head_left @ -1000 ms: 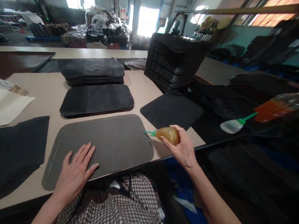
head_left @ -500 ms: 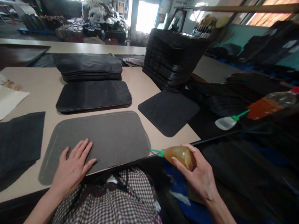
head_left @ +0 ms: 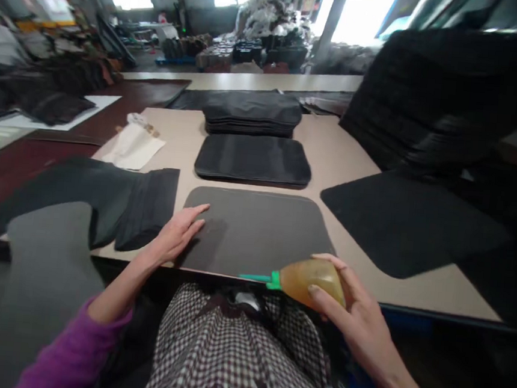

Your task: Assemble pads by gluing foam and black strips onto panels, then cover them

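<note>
My right hand [head_left: 352,305] is closed round a squeeze bottle [head_left: 309,282] of amber liquid. The bottle lies sideways in my grip, its green nozzle [head_left: 255,277] pointing left over the near edge of a grey rounded panel [head_left: 260,227]. Whether the tip touches the panel I cannot tell. My left hand [head_left: 180,232] rests at the panel's left side, fingers stretched out and holding nothing. Just behind the panel lies a black rounded pad [head_left: 253,159], with a stack of similar black pieces [head_left: 253,112] beyond it.
A tall dark stack [head_left: 412,93] stands at the right, with a flat black sheet [head_left: 409,225] in front of it. Dark sheets [head_left: 149,205] and a pale cloth [head_left: 138,144] lie to the left. The table's near edge [head_left: 449,292] runs along my checked apron.
The view has turned left. My left hand has shifted to the panel's left edge. The bottle's nozzle has moved from the panel's right edge to its near edge.
</note>
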`<state>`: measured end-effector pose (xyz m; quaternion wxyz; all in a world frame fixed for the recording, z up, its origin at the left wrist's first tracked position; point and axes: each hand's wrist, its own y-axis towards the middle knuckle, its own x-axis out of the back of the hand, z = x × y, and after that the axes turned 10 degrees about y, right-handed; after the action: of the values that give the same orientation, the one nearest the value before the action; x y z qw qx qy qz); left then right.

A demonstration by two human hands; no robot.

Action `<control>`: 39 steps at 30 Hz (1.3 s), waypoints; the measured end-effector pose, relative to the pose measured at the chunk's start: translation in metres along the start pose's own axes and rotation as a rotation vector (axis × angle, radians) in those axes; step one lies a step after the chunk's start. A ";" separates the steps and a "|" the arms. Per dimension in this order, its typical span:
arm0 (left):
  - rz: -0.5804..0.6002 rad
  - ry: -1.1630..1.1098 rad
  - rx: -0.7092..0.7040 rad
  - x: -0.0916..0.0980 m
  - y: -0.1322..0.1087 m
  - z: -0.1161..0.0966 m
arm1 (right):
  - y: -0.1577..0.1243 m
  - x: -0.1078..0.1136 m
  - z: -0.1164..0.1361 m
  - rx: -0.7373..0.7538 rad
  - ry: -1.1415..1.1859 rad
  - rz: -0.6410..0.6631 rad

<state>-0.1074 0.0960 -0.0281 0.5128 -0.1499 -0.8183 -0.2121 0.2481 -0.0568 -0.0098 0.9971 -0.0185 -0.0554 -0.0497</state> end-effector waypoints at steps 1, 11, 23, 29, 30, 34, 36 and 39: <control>0.013 0.032 -0.023 0.009 0.003 0.010 | 0.013 -0.015 0.002 0.054 -0.019 0.078; 0.330 0.325 -0.280 0.015 0.016 0.054 | 0.086 -0.151 0.014 0.567 -0.260 0.425; 0.254 0.348 -0.310 0.004 0.006 0.064 | 0.081 -0.151 0.013 0.562 -0.310 0.534; 0.237 0.393 -0.323 0.004 0.002 0.062 | 0.077 -0.105 0.022 0.548 -0.374 0.566; 0.237 0.393 -0.323 0.004 0.001 0.061 | 0.076 -0.096 0.023 0.548 -0.387 0.566; 0.246 0.386 -0.319 0.006 0.001 0.062 | 0.071 -0.055 0.030 0.523 -0.446 0.549; 0.251 0.381 -0.316 0.006 0.001 0.064 | 0.067 -0.033 0.032 0.490 -0.478 0.526; 0.260 0.360 -0.314 0.005 0.003 0.067 | 0.061 0.001 0.033 0.457 -0.510 0.482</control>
<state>-0.1602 0.1318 -0.0482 0.6435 -0.2913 -0.6447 -0.2921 0.2518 0.0054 0.0208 0.9130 0.1791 -0.3041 0.2048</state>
